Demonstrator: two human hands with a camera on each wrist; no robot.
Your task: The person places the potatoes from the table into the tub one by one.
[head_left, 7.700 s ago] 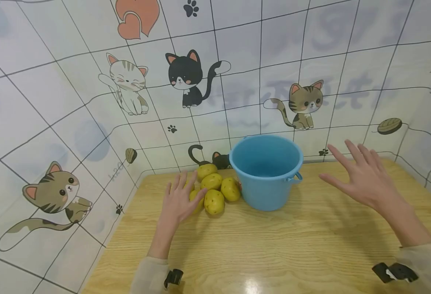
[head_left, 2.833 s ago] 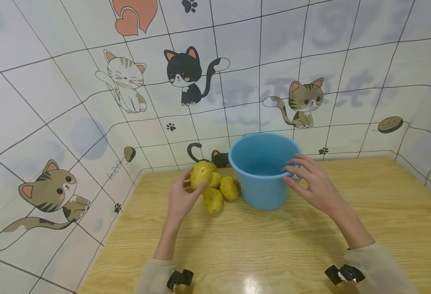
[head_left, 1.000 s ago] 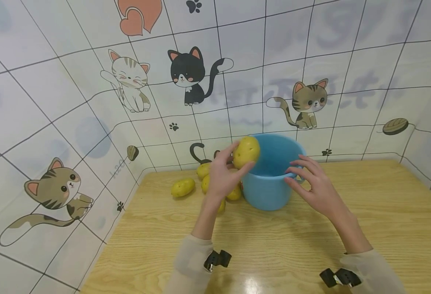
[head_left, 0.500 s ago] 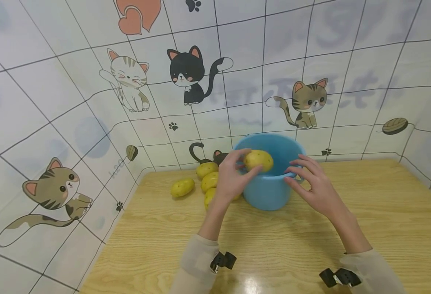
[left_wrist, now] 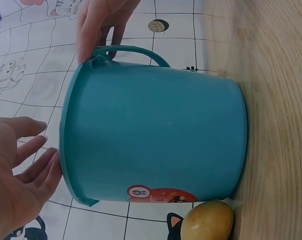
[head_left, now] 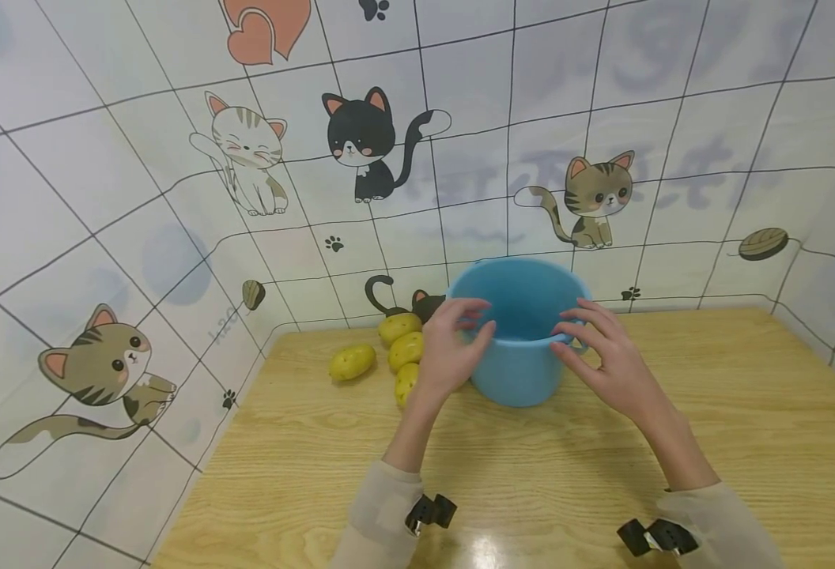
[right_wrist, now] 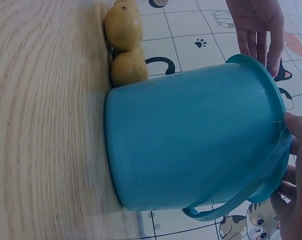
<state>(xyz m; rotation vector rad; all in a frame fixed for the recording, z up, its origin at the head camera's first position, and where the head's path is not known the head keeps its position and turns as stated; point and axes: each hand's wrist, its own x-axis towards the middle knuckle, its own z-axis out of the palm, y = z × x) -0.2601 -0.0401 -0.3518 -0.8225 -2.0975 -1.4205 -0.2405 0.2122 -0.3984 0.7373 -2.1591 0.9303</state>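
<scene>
A light blue plastic bucket (head_left: 519, 375) stands upright against the wall in the head view. My left hand (head_left: 451, 348) is at its left rim, thumb and fingers parted with nothing between them. In the left wrist view the fingertips (left_wrist: 53, 167) of that hand are right at the rim. My right hand (head_left: 608, 356) grips the right rim beside the handle (right_wrist: 241, 192), thumb outside. Yellow potatoes lie left of the bucket: one potato (head_left: 353, 362) apart, others, such as this potato (head_left: 406, 351), bunched together. The bucket's bottom inside is hidden.
The wooden table (head_left: 517, 474) ends at a tiled-pattern wall (head_left: 474, 174) printed with cartoon cats. A side wall (head_left: 104, 261) closes off the left. One potato (left_wrist: 209, 222) sits close by the bucket's base in the left wrist view.
My left hand picked a potato from the pile, carried it right over the bucket and let it go; it is now out of sight. My right hand came in from the right to the rim.
</scene>
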